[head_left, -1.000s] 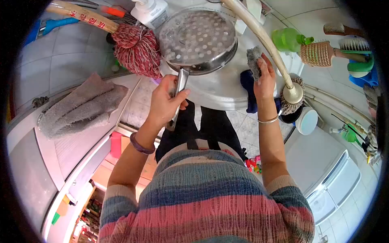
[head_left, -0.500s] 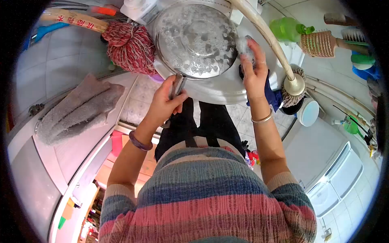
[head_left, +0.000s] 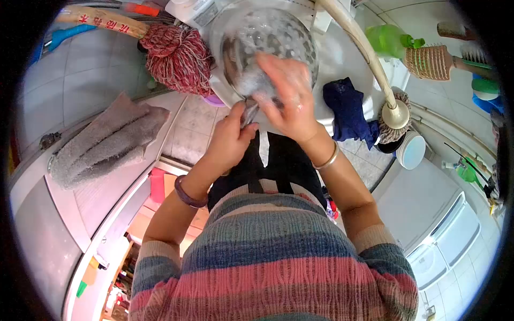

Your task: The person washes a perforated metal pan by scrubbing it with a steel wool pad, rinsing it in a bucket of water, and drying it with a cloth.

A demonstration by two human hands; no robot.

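A round metal pan (head_left: 292,40) with suds on it lies over the white sink (head_left: 342,59). My left hand (head_left: 231,136) is closed around the pan's handle (head_left: 249,111), at the near side of the pan. Over the pan's near part is my right hand (head_left: 289,96), with its fingers curved round a grey scrubbing pad (head_left: 254,80) against the soapy surface. The pad is blurred and partly hidden by the fingers.
A red and white mop head (head_left: 176,59) is left of the pan. A dark blue cloth (head_left: 348,109) hangs over the sink's right edge, near a pale mop handle (head_left: 364,48). A green bottle (head_left: 385,40) and a hairbrush (head_left: 428,62) are further right.
My right hand has moved left with the pad, from beside the pan onto it. The pan was tilted and has shifted slightly. My left hand has kept hold of the handle.
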